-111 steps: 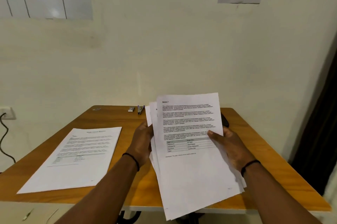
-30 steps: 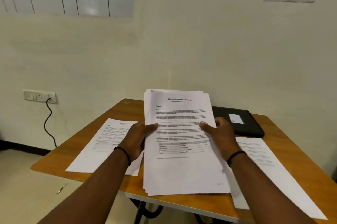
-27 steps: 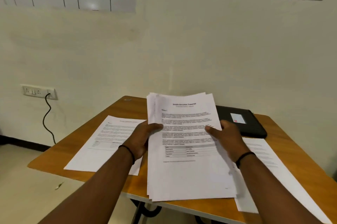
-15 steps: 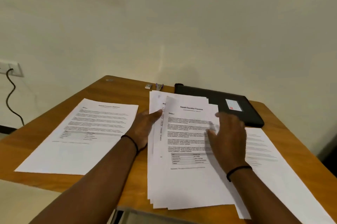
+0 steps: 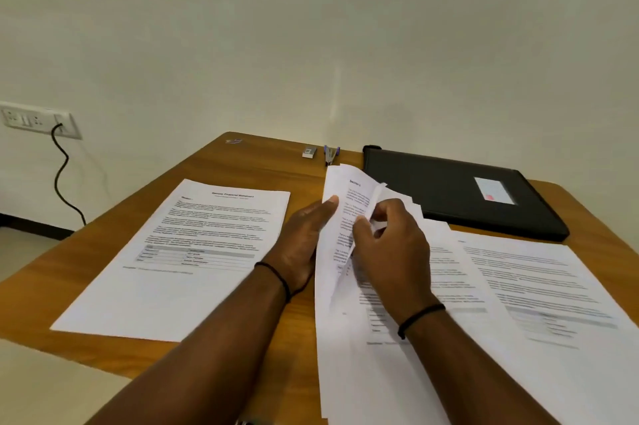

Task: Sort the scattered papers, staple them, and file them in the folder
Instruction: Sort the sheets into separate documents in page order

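Note:
A stack of printed papers (image 5: 377, 365) lies on the wooden table (image 5: 221, 161) in front of me. My right hand (image 5: 390, 244) pinches the top sheet (image 5: 352, 189) and curls its edge up off the stack. My left hand (image 5: 304, 237) lies with straight fingers against the stack's left edge. One sorted sheet (image 5: 186, 251) lies flat at the left, another sheet (image 5: 539, 279) at the right. The black folder (image 5: 449, 192) lies shut at the back right. A small stapler (image 5: 331, 154) stands at the back edge.
A small staple box (image 5: 308, 152) sits beside the stapler. A wall socket (image 5: 38, 120) with a black cable (image 5: 62, 179) is on the left wall. The table's front edge is close to my forearms.
The stack went from held upright in both hands to lying on the table. My right hand now lifts the top sheet; my left hand steadies the stack's side.

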